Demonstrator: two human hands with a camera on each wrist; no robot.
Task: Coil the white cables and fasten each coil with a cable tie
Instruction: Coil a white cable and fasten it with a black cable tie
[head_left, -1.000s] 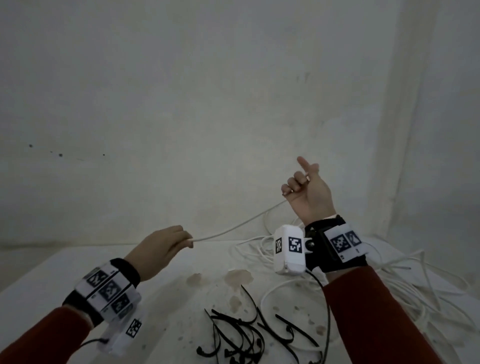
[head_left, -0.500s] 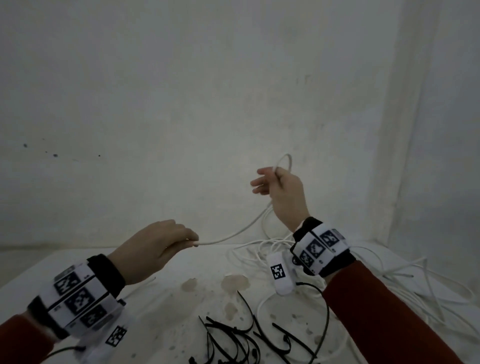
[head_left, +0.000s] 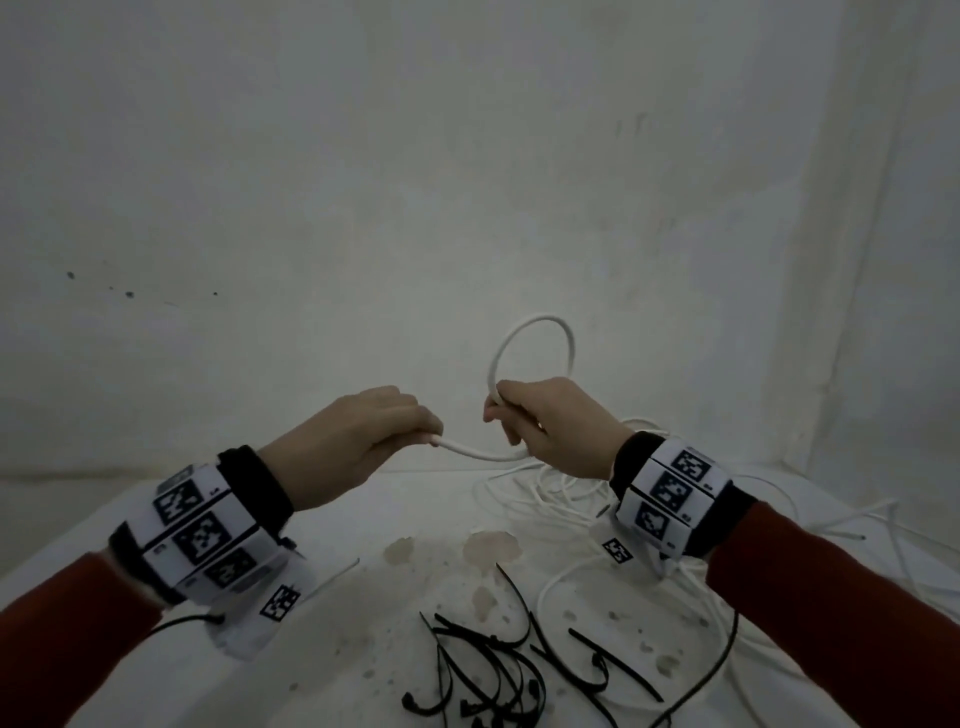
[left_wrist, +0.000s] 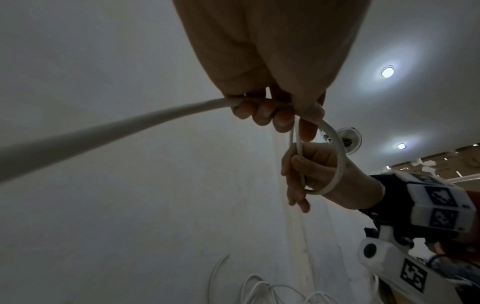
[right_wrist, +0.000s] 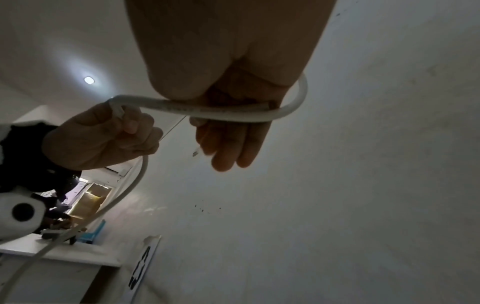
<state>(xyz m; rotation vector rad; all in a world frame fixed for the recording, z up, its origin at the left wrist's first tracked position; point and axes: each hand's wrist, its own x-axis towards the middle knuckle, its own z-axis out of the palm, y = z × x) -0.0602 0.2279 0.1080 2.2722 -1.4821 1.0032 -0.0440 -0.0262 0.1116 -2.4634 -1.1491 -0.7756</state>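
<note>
The right hand (head_left: 550, 423) grips a white cable (head_left: 530, 332) where it crosses itself, pinning one small upright loop, while the left hand (head_left: 358, 441) close beside it pinches the next stretch of that cable, probably to feed slack across for a second turn. Both are held up off the table (head_left: 156, 525), likely so the loop hangs free of the loose cables (head_left: 571, 499) piled behind and to the right, with the black ties (head_left: 498, 670) lying near in front for later; the tabletop is white and stained, backed by plain pale walls meeting in a corner
</note>
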